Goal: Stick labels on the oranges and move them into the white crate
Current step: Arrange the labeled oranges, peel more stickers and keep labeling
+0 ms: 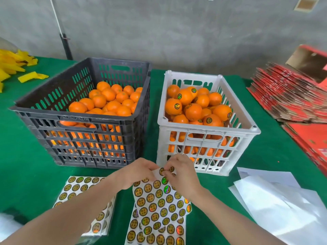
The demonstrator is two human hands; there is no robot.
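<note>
A white sheet of round gold labels [159, 200] is held up just in front of the white slatted plastic crate [203, 129]. Its top edge is gripped by the left hand [136, 172], fingers curled onto the paper, while a single label [167, 171] at that edge is pinched between thumb and fingertips of the right hand [182, 174]. Labelled oranges [193, 111] are heaped inside the white crate, close to its rim. Unlabelled oranges [109, 101] are piled in a black slatted plastic crate [79, 121] just left of the white crate. A second label sheet [83, 200] is laid on the green-covered table [26, 165] in front and left of the white crate. Loose white paper sheets [283, 209] are spread to its front right, and flattened red cardboard cartons [292, 99] are stacked to its right
</note>
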